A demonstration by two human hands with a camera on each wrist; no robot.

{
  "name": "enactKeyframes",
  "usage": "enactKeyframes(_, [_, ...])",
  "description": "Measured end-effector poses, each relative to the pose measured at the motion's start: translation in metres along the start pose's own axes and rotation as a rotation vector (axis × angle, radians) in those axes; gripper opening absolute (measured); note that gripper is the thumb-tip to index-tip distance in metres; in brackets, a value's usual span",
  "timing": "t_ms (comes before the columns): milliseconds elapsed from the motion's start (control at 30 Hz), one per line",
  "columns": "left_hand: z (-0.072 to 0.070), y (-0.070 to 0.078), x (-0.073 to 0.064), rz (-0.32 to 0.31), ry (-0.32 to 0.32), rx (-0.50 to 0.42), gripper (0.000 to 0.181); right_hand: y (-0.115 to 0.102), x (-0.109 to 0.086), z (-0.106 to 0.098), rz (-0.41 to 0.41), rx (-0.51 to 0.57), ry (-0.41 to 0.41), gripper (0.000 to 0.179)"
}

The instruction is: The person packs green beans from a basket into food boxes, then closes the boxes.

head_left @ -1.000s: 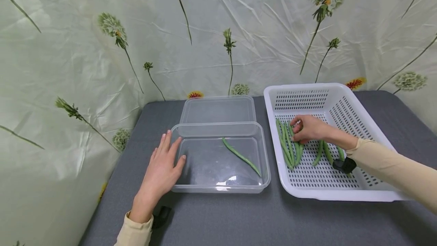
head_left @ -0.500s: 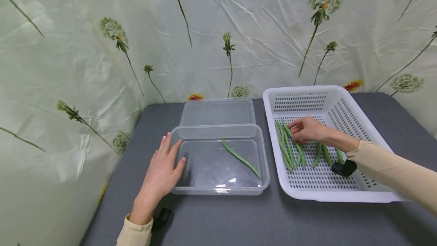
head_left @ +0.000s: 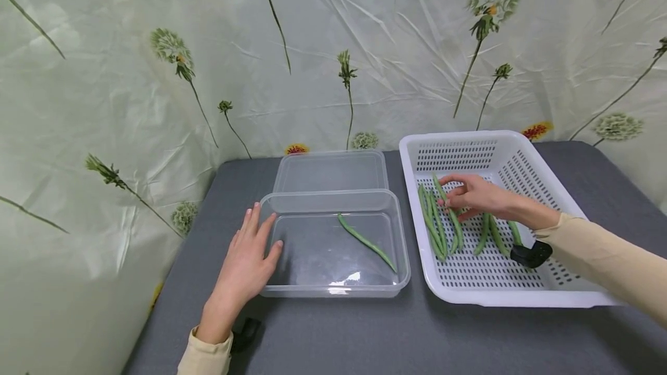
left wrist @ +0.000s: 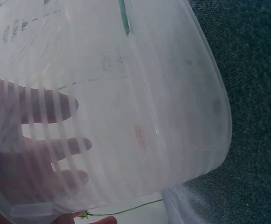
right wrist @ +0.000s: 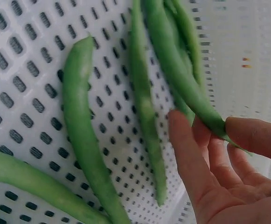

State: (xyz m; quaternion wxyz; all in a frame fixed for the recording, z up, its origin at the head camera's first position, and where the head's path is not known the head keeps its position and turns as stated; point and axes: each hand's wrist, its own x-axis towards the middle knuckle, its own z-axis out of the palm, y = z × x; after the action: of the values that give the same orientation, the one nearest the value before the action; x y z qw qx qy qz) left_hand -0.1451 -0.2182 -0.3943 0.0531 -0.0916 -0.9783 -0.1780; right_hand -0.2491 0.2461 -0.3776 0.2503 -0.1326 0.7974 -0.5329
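Roughly front-to-back, the pinched bean (right wrist: 179,74)

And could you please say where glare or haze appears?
Head view: bright glare near the front edge of the clear container; left wrist view: the left hand hazy through that plastic; right wrist view: the white basket looks washed out at upper right.

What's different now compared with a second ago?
In the basket, the right hand has spread its fingers a little. The held bean has its far end shifted left and toward the basket's far side. Exactly when it was gripped is hidden. The left hand, box and lone bean inside stayed put.
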Motion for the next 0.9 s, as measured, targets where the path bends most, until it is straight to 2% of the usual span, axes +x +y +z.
enactKeyframes(200, [0.001,0.0,0.001,0.001,-0.001,0.0,0.058,-0.009,-0.007,-0.004,-0.02,0.034,0.05,0.056])
enactKeyframes(367, [0.001,0.0,0.002,0.006,-0.002,-0.001,0.058,-0.017,-0.015,-0.003,-0.053,0.029,0.058,0.059])
enactKeyframes(700, [-0.001,-0.001,-0.001,-0.004,-0.008,-0.013,0.058,-0.037,-0.018,0.006,-0.118,0.065,0.086,0.058])
enactKeyframes(900, [0.0,-0.002,0.0,-0.001,-0.005,-0.009,0.058,-0.052,-0.02,0.014,-0.149,0.049,0.097,0.061])
